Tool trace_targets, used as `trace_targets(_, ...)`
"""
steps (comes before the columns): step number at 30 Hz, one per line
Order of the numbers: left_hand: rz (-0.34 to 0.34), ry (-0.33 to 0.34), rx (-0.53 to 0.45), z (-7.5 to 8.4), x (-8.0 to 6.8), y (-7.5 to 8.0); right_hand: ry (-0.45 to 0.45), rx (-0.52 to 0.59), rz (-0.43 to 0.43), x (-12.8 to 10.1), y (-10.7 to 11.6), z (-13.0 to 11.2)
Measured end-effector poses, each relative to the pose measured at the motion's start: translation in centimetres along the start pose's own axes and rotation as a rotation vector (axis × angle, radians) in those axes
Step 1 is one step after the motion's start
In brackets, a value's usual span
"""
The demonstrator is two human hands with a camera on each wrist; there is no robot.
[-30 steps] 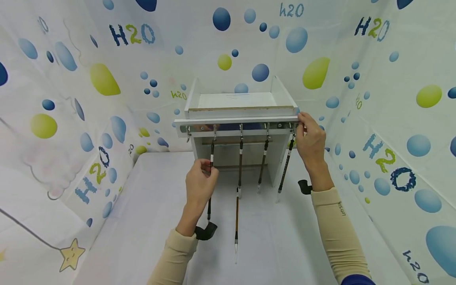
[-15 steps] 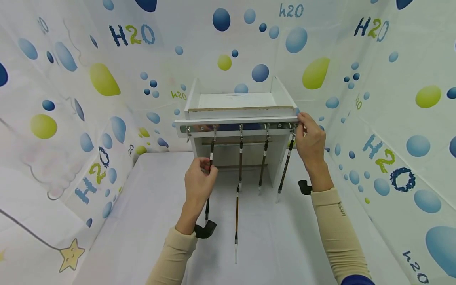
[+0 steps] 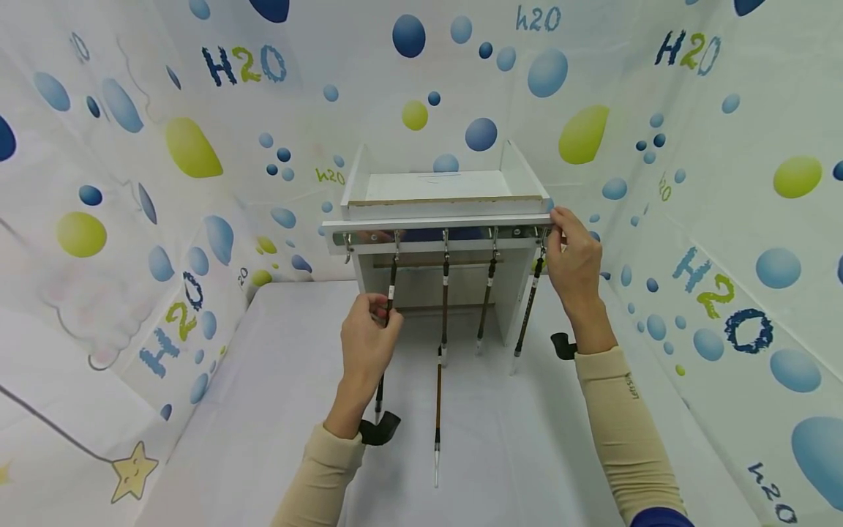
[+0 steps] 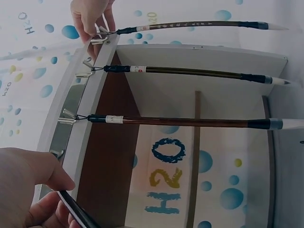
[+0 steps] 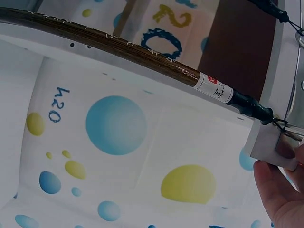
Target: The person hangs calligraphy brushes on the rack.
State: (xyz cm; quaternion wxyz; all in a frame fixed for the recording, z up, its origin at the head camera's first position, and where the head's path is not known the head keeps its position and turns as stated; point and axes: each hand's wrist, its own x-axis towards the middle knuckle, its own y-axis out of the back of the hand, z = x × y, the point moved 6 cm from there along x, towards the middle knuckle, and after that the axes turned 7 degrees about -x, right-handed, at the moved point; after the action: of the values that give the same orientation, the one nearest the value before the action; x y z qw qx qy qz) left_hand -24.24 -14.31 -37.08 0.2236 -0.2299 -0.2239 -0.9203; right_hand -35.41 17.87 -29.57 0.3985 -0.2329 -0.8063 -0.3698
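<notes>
In the head view, my left hand (image 3: 369,337) pinches a calligraphy brush (image 3: 391,278) that hangs by its loop from a hook on the white rack (image 3: 448,222). The brush slants, its lower end passing behind my left wrist. In the left wrist view its dark end (image 4: 76,209) shows between thumb and fingers. My right hand (image 3: 575,260) grips the right end of the rack's front board, seen close in the right wrist view with the fingers (image 5: 268,187) at the corner. Beside it hangs a brush with a white label (image 5: 213,88).
Two more brushes, one in the middle (image 3: 445,304) and one right of it (image 3: 487,300), hang from the rail. A brown brush (image 3: 437,402) lies on the white table (image 3: 514,454) in front. The leftmost hook (image 3: 347,247) bears nothing. Patterned sheets (image 3: 415,73) surround the table.
My left hand has shifted very slightly left, and the lower end of its brush has swung a little left. The right hand stays at the rack's corner.
</notes>
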Motion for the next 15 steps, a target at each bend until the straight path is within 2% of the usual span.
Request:
trace_targets(9, 0.017, 0.015, 0.012, -0.55, 0.15, -0.04, -0.005, -0.009, -0.009, -0.04, -0.12, 0.05)
trace_targets(15, 0.02, -0.008, 0.038, -0.46, 0.19, -0.08, -0.003, -0.004, -0.006, -0.04, -0.12, 0.1)
